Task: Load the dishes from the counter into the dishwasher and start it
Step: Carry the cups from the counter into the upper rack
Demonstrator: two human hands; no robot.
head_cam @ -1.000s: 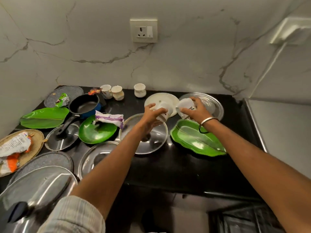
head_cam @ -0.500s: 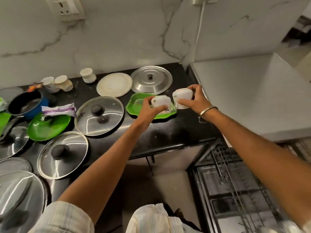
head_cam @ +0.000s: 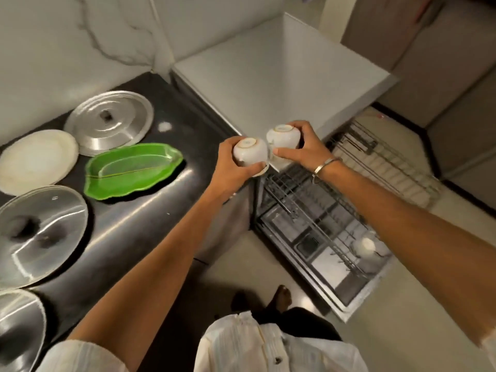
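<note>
My left hand grips a white cup turned bottom-up, held over the right end of the black counter. Beside it, my right hand holds a second white cup, also upside down, and the two cups nearly touch. Below and to the right the dishwasher stands open with its wire racks pulled out. One white cup sits in the lower rack.
Along the counter lie a green leaf-shaped dish, a white plate, a steel lid and glass lids. The open dishwasher door juts out over the floor at the right. My foot stands close to it.
Both hands carried the cups from the counter rightward to the counter's end above the open dishwasher. My view swung right, so the racks now show fully.
</note>
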